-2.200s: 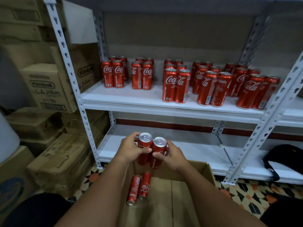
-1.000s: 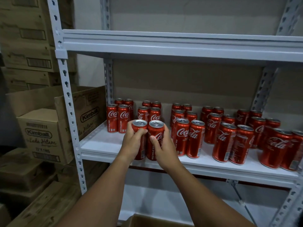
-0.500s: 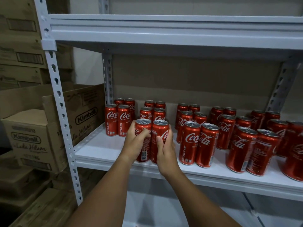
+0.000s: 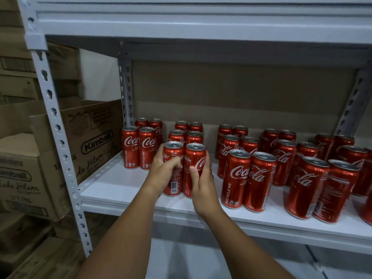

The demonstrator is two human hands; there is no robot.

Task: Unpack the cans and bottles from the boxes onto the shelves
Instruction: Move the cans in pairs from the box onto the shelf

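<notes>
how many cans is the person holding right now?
2. The left can is in the left hand, the right can in the right hand, upright and touching, near the front of the white shelf. Nothing suggests a hidden third.

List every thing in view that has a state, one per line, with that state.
left hand: grips the left can
right hand: grips the right can
left can: upright on the shelf, held
right can: upright, touching the left can, held
shelf: partly filled, front left bare
other cans: upright in paired rows, unopened
Kimball box: flaps open
</notes>
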